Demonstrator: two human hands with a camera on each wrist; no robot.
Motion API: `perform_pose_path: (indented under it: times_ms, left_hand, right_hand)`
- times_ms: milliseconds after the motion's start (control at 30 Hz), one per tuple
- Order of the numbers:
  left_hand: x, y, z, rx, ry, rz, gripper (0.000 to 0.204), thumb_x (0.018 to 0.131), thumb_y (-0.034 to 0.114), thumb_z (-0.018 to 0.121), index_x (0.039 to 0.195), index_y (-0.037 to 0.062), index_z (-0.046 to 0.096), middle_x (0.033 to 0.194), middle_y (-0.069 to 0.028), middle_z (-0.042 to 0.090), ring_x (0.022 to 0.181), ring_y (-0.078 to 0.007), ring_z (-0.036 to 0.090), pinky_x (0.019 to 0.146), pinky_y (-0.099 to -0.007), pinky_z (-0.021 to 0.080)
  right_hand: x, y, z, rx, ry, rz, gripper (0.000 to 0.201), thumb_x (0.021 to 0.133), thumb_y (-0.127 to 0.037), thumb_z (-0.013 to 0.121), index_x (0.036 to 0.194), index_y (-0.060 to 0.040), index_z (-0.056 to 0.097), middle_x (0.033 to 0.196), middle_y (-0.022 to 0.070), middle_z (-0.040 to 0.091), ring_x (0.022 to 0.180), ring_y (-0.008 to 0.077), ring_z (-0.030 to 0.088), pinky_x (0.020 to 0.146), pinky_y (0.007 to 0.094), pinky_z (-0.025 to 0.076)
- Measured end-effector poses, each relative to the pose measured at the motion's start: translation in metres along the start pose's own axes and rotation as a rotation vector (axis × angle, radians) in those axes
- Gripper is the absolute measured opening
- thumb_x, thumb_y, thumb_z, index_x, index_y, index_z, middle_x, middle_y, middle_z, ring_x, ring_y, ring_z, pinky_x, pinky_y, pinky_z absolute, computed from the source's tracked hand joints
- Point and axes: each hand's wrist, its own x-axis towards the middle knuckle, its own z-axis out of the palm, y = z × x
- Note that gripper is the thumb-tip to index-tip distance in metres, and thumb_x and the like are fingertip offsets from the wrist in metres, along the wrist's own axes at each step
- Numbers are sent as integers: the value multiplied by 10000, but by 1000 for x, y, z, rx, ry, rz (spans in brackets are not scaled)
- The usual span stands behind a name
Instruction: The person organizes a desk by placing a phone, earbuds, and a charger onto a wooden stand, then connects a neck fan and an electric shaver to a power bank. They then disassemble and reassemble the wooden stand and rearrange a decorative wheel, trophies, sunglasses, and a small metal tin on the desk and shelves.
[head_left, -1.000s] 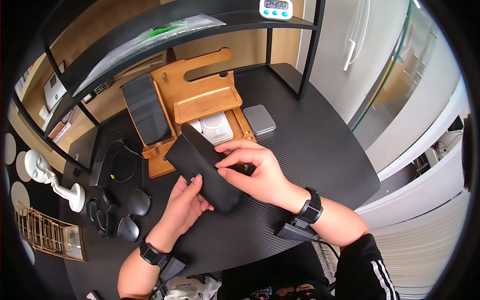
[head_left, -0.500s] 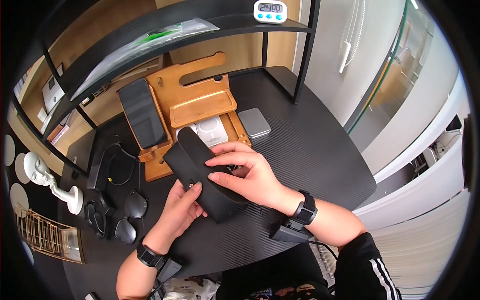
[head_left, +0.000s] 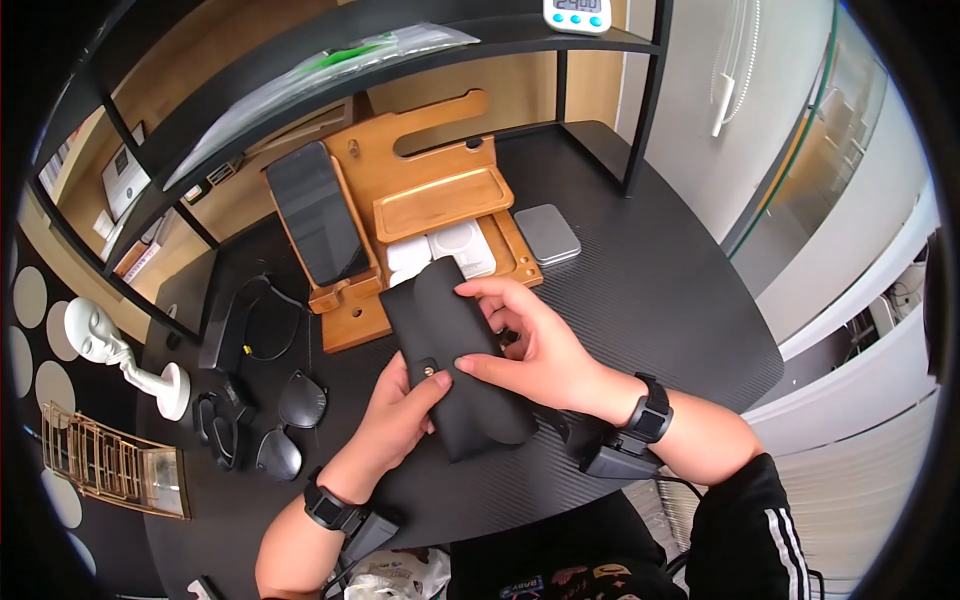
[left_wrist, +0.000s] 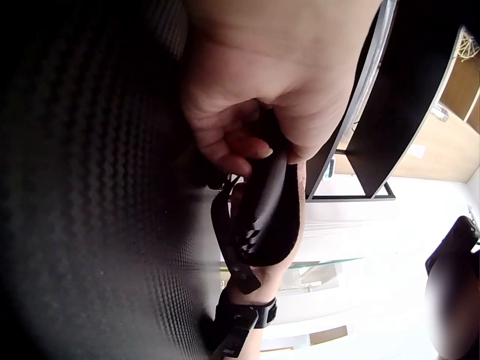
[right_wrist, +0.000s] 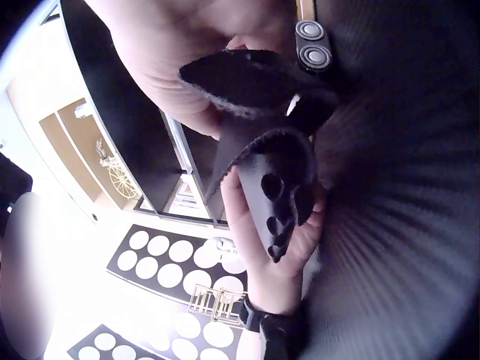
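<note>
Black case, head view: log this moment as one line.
left hand: grips black case near snap | right hand: grips case | phone: on wooden stand | sunglasses: on table

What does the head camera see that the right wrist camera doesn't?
Only the head view shows the digital timer and sunglasses. Only the right wrist view shows the gold spoked wheel. Both show the black case, parts of the left hand and right hand holding it, and the white head figurine.
</note>
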Motion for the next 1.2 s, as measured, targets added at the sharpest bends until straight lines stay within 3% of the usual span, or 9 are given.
perform_pose_path:
  times_ms: [67, 133, 200, 300, 400, 533, 867, 1100, 1200]
  left_hand:
    - [0, 0, -3, 76, -39, -39, 387, 914, 87, 504, 1278, 47, 381, 1182, -79, 542, 1071, -166, 561, 897, -325, 487]
    - [-1, 2, -3, 97, -36, -52, 393, 913, 87, 498, 1285, 45, 378, 1178, -77, 543, 1067, -152, 557, 894, -314, 482]
    - [-1, 1, -2, 16, -66, -8, 332, 909, 163, 540, 1214, 68, 450, 954, 16, 572, 726, -18, 537, 549, -163, 437]
    - [-7, 12, 6, -241, -90, -41, 392, 909, 218, 556, 1240, 50, 433, 1083, -36, 570, 943, -92, 566, 770, -250, 495]
    - [-7, 9, 2, -219, -216, 59, 476, 874, 228, 625, 1257, 33, 419, 1178, -73, 542, 1097, -149, 524, 928, -323, 447]
    - [-3, 0, 0, 133, -147, 140, 518, 833, 196, 688, 1247, 27, 428, 1157, -62, 551, 1069, -135, 536, 904, -307, 460]
    - [-7, 9, 1, -178, -45, 24, 427, 859, 133, 623, 1225, 15, 437, 1126, -99, 574, 995, -177, 602, 864, -332, 515]
    - [-3, 7, -13, -437, -10, 7, 311, 899, 215, 536, 1135, 14, 538, 1026, -107, 639, 890, -201, 648, 786, -332, 547]
    - [-5, 9, -7, -415, 44, 21, 281, 911, 294, 498, 1078, 74, 554, 958, -57, 636, 807, -197, 635, 727, -365, 539]
  right_hand:
    - [-1, 5, 5, 63, 42, -17, 580, 741, -71, 731, 1250, -134, 461, 1015, 44, 430, 875, 110, 457, 619, 209, 461]
    - [-3, 3, 6, -24, 72, -38, 579, 736, -74, 733, 1245, -135, 463, 1010, 47, 428, 880, 114, 457, 616, 207, 460]
    - [-5, 0, 8, -19, 83, -38, 574, 730, -76, 736, 1234, -130, 467, 1008, 48, 430, 877, 115, 461, 604, 205, 458]
    - [-7, -2, 13, -44, 128, -80, 567, 721, -77, 740, 1219, -124, 473, 1002, 46, 431, 868, 115, 467, 593, 206, 458]
    - [-9, -5, 15, -61, 158, -102, 566, 709, -79, 746, 1206, -118, 477, 994, 45, 430, 851, 114, 472, 581, 206, 457]
    - [-10, -8, 14, -135, 160, -144, 562, 707, -82, 747, 1200, -113, 479, 983, 44, 429, 832, 114, 476, 576, 207, 455]
    - [-4, 3, 9, 55, 163, -133, 333, 841, -86, 643, 1144, -73, 507, 939, 25, 483, 752, 82, 497, 581, 205, 433]
    - [-7, -15, -1, -97, 15, -41, 174, 902, -55, 539, 1071, -22, 559, 948, 3, 511, 803, 47, 502, 646, 187, 438]
    - [-6, -7, 4, 111, 21, -91, 222, 937, -224, 520, 912, -23, 609, 712, 34, 543, 618, 60, 490, 536, 231, 400]
